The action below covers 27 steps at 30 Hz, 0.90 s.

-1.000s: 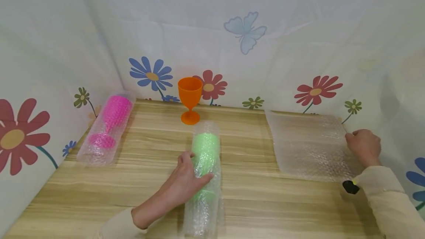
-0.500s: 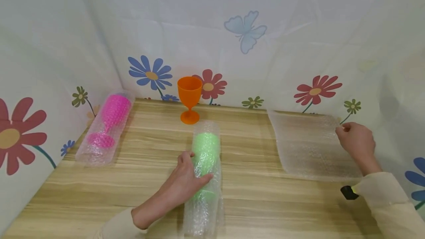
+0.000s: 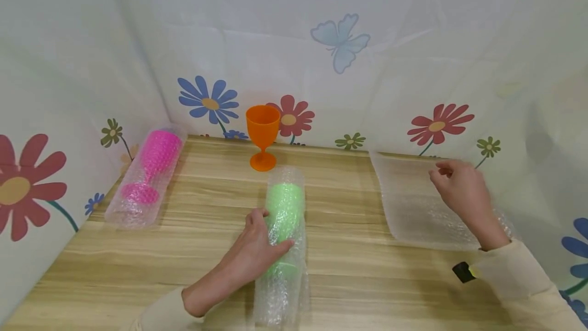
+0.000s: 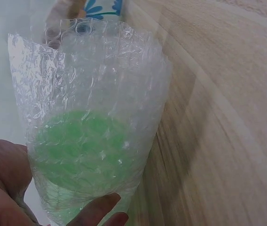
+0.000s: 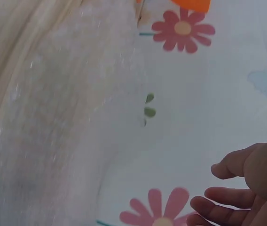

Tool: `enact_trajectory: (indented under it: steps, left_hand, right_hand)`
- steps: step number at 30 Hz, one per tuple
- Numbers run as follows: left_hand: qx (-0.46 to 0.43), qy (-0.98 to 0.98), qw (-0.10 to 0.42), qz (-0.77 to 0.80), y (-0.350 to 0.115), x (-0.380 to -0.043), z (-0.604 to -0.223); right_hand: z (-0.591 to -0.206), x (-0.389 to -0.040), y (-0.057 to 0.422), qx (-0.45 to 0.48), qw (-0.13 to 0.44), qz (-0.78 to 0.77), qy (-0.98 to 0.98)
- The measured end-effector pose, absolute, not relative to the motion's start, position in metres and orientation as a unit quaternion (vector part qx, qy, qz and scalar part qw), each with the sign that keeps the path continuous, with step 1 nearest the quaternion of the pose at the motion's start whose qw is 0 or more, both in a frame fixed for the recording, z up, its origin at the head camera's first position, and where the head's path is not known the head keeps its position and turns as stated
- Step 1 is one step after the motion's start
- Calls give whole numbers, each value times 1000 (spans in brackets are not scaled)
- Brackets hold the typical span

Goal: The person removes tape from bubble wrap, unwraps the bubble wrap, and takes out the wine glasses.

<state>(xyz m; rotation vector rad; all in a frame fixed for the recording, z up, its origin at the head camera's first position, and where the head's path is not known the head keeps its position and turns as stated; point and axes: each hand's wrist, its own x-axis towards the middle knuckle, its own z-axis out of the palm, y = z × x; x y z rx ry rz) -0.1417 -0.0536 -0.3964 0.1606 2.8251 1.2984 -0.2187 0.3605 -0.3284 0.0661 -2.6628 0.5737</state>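
Note:
Bubble wrap is rolled around a green goblet (image 3: 285,203) lying at the table's front middle. My left hand (image 3: 252,252) grips this roll from its left side, thumb across the top. Through the wrap in the left wrist view, the goblet's round green end (image 4: 84,150) shows, with fingertips (image 4: 103,207) at its lower edge. Over a flat sheet of bubble wrap (image 3: 409,213) on the right, my right hand (image 3: 464,193) hovers with loosely bent fingers. Nothing lies between its thumb and fingers in the right wrist view, where the sheet (image 5: 63,117) spreads at left.
An unwrapped orange goblet (image 3: 263,134) stands upright near the back edge of the wooden table (image 3: 349,275). At the far left lies a pink goblet (image 3: 156,160) rolled in bubble wrap. Flower-printed cloth walls (image 3: 275,55) enclose the back and sides.
My right hand has moved left from the sheet's right edge to above the sheet, its fingers loosening. The left hand and the wrapped green goblet have stayed in place.

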Motion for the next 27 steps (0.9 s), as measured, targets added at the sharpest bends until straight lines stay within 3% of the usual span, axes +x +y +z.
enact_trajectory:
  steps: [6, 27]
  left_hand:
    - [52, 908, 14, 416, -53, -142, -398]
    - [44, 909, 20, 413, -55, -143, -401]
  right_hand:
    - [-328, -212, 335, 79, 239, 204, -946]
    - [-338, -168, 235, 177, 161, 220, -946]
